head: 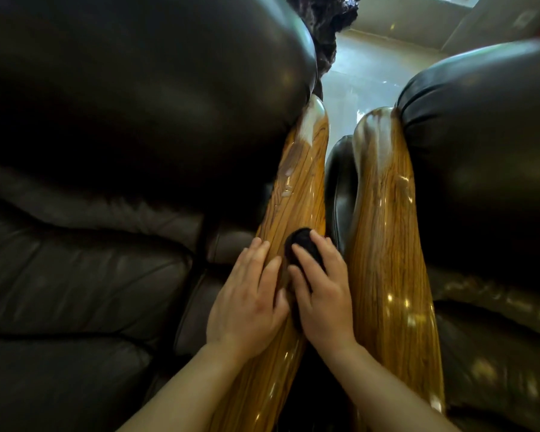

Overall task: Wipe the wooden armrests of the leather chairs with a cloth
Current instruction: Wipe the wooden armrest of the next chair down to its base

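Two glossy wooden armrests run side by side down the middle of the head view: the left chair's armrest (296,188) and the right chair's armrest (384,232). A small dark cloth (303,244) lies bunched on the left armrest under my right hand (321,294), whose fingers press on and curl around it. My left hand (250,294) rests flat on the same armrest just left of the cloth, fingers spread, holding nothing. Wet or smeared streaks show near the far ends of both armrests.
Dark leather chair (113,126) fills the left side, its seat cushions below. A second dark leather chair (487,145) fills the right. A narrow gap separates the two armrests. Pale shiny floor (368,73) and a dark rough object (325,17) lie beyond.
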Motion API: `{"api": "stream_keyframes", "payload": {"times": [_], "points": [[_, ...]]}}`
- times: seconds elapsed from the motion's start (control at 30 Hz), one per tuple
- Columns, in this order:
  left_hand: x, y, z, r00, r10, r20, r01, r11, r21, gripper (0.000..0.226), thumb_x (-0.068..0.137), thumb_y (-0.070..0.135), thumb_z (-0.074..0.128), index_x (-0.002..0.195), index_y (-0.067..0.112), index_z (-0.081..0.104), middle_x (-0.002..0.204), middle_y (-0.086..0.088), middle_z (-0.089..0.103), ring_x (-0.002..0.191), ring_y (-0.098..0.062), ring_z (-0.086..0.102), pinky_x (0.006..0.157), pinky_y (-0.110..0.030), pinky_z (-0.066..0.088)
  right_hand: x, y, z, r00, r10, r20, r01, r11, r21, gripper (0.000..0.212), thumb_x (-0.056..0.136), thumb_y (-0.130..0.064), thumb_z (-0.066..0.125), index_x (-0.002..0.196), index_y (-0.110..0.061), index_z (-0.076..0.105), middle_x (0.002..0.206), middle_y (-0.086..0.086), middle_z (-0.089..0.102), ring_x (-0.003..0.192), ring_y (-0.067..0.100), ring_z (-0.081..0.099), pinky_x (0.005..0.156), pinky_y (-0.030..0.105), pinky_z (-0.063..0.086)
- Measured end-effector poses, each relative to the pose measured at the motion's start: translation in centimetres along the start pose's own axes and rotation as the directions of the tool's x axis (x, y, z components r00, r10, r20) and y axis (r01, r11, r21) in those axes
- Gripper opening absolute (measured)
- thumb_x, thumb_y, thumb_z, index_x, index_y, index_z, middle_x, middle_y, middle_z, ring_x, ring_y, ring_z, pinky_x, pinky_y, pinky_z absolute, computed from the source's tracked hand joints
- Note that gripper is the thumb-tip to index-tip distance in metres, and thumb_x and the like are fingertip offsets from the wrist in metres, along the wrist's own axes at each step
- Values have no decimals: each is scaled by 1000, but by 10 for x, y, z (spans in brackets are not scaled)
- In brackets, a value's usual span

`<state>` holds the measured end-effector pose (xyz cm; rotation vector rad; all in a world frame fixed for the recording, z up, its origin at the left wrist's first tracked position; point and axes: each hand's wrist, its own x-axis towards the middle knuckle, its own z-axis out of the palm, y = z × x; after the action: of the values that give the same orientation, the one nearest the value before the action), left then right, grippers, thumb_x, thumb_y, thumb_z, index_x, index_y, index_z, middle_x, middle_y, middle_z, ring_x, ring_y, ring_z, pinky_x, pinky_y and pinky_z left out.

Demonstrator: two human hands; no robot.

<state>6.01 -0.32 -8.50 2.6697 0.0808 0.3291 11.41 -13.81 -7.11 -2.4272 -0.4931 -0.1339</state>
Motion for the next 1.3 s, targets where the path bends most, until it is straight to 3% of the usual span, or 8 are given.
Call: {"api": "stream_keyframes", "payload": {"times": [0.13,0.33,0.5,0.7,0.87,1.03,1.2,1.3], "points": [[0,-3,2,1000,22,5,-23,999,23,48,95,33,44,136,9,51,152,-15,42,147,-24,31,117,-43,31,69,-10,-2,983,181,-26,-179,981,74,38,102,-32,51,139,-23,57,156,-5,39,144,15,32,119,39,32],[-1,-3,-1,1000,22,-1,-22,999,-30,48,96,30,44,138,8,52,153,-13,41,148,-21,30,117,-43,33,77,-1,-8,947,-269,175,296,943,-153,37,103,-31,46,136,-22,61,155,-4,45,152,24,24,124,52,18],[-2,-2,-2,1000,11,-11,-11,999,-41,48,96,29,44,139,8,50,153,-13,42,147,-19,29,119,-38,27,76,7,-12,837,-493,237,537,823,-185,31,99,-30,53,123,-22,70,138,-2,62,139,22,46,120,49,28],[-2,-4,-1,1000,8,6,-8,1000,-21,46,95,30,45,136,9,52,154,-13,41,148,-21,30,118,-41,30,87,-7,-2,967,-234,102,252,936,-244,34,97,-28,52,125,-20,69,139,-1,61,142,23,42,121,49,27],[-1,-4,-3,1000,31,-1,-31,999,-27,47,94,28,46,136,7,53,152,-14,43,147,-21,31,117,-42,33,51,8,-13,913,-385,136,403,902,-153,33,100,-24,54,129,-18,66,144,0,57,145,21,40,123,45,26],[-2,-4,-2,999,30,-10,-30,999,-17,45,94,28,46,133,7,56,151,-14,45,146,-23,34,116,-43,35,93,-8,4,999,-6,-33,2,992,-125,37,99,-23,56,134,-14,63,149,2,52,146,24,35,119,48,33],[-1,-5,-2,999,36,-22,-37,999,-22,44,94,27,46,132,6,57,150,-15,46,145,-23,33,115,-43,36,69,1,-5,951,-293,102,309,926,-218,34,99,-25,53,128,-15,67,142,3,59,144,27,39,119,51,30],[0,-4,-3,999,36,-24,-37,999,-27,44,94,27,46,132,7,58,150,-15,46,145,-23,34,114,-43,37,83,8,-10,972,-224,72,235,949,-210,35,99,-25,53,130,-14,65,144,4,56,144,27,38,119,49,33]]}}
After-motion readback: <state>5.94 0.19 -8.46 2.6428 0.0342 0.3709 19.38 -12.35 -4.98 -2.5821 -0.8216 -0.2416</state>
